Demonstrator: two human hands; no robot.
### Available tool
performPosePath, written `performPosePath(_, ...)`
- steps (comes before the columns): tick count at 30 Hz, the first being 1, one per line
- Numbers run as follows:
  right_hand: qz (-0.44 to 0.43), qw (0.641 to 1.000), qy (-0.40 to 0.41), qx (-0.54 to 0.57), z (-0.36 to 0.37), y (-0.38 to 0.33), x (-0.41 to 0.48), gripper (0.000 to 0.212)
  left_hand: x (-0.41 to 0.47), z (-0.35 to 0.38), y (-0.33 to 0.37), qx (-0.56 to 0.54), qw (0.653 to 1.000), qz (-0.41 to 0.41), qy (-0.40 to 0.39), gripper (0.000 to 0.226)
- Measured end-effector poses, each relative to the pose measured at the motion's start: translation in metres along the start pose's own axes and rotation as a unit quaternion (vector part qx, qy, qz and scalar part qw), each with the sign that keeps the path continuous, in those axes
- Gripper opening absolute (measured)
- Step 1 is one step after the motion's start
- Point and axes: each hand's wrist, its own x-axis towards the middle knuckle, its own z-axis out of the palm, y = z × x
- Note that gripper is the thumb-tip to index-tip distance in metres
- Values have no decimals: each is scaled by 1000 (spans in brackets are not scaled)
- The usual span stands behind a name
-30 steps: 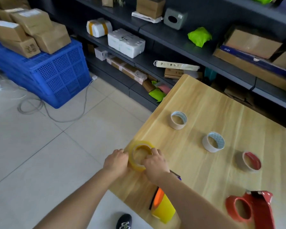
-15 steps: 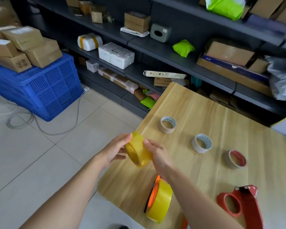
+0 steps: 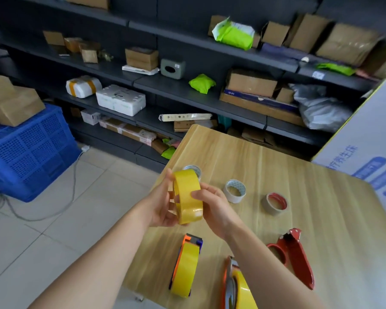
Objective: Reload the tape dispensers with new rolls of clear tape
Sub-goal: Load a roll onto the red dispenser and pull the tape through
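Holding the yellow tape roll [image 3: 188, 192] on edge above the wooden table [image 3: 276, 166], you grip it with left hand [image 3: 163, 208] and right hand [image 3: 214, 206].

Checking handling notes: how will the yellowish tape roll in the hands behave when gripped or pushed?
Probably stiff: the tape roll looks round between the left hand and right hand. Its glossy band may be slippery. On edge, it would likely roll.
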Motion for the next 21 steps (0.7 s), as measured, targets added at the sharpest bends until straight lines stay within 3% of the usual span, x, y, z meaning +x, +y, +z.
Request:
performPosePath(3,-8,999,50,8,-14,-15,-17,23,-9,32,5,58,997,57,-9,92)
performPosePath(6,4,993,107,46,-32,-30,-36,19,-15,70,8,42,970,240,21,57)
performPosePath(9,14,990,122,68,-56,-43,-55,22,-17,105,9,68,934,350,27,60)
performPosePath(11,20,988,130,78,-74,-50,-67,34,-17,128,10,60,939,338,26,54)
performPosePath(15,11,992,90,84,-109,-62,-97,35,-20,178,13,21,973,226,27,33)
performPosePath(21,-36,998,4,57,-157,-69,-133,41,-16,232,9,-15,988,152,9,46)
